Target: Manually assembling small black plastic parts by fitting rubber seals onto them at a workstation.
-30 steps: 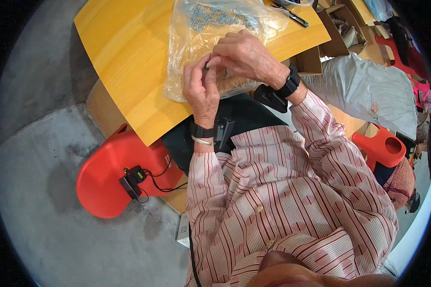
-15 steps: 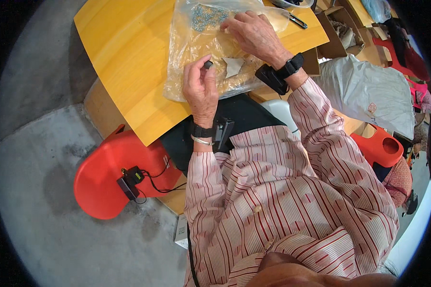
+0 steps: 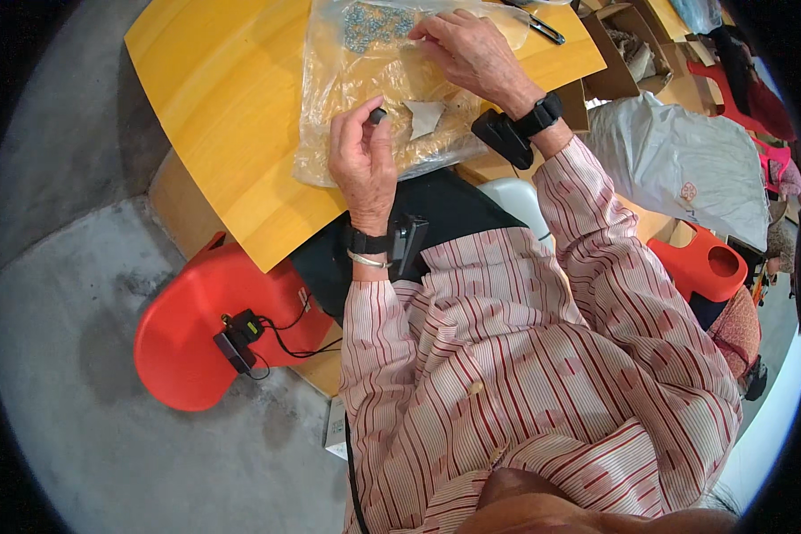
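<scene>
Right hand (image 3: 472, 49) has moved away to the bag's top edge, fingers flat. Left hand (image 3: 363, 156) still pinches a small dark part (image 3: 378, 115) over the clear plastic bag (image 3: 347, 107), upper centre, on the yellow table (image 3: 222, 98).

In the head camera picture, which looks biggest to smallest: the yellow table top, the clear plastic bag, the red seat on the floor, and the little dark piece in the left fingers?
1. Yellow table top, though partly cut off by the picture's edge.
2. and 3. Clear plastic bag and red seat look about alike; the fisheye bend makes ranking them unsure.
4. Small dark piece pinched in the left hand, by far the smallest.
</scene>
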The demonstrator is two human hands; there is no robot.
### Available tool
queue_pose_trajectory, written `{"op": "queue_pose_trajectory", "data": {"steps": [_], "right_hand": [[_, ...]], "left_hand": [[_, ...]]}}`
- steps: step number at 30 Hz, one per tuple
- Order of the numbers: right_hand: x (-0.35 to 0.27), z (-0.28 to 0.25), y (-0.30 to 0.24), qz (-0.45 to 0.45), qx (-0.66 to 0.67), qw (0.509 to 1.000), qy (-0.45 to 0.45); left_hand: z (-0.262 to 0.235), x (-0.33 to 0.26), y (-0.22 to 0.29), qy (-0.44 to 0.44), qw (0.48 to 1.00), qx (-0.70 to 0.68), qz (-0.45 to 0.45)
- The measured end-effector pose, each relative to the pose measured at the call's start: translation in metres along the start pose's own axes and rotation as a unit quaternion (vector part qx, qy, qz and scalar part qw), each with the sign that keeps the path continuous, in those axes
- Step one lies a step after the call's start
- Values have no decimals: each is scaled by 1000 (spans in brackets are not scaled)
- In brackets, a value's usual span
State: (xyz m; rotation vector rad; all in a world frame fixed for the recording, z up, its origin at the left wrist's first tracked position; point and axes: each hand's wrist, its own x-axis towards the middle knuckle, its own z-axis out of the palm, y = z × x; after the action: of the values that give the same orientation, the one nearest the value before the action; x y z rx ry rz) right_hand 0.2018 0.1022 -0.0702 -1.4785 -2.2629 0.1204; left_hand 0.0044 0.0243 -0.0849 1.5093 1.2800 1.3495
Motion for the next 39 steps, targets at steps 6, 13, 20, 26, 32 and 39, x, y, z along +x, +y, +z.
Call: {"op": "queue_pose_trajectory", "data": {"steps": [6, 13, 20, 26, 32, 39], "right_hand": [[2, -1, -12, -24, -103, 994, -4], [-2, 6, -3, -38, -145, 989, 9], [-3, -5, -7, -54, -85, 995, 16], [1, -9, -10, -54, 37, 998, 25], [0, -13, -24, -27, 139, 990, 2], [-1, -17, -26, 15, 170, 985, -31]], "left_hand": [[0, -1, 1, 2, 1000, -6, -4], [0, 0, -2, 3, 1000, -23, -2], [-1, 0, -3, 3, 1000, -20, -13], [-2, -1, -1, -16, 999, -34, -35], [-4, -3, -6, -28, 996, -60, -63], [-3, -2, -3, -22, 997, -55, -54]]}}
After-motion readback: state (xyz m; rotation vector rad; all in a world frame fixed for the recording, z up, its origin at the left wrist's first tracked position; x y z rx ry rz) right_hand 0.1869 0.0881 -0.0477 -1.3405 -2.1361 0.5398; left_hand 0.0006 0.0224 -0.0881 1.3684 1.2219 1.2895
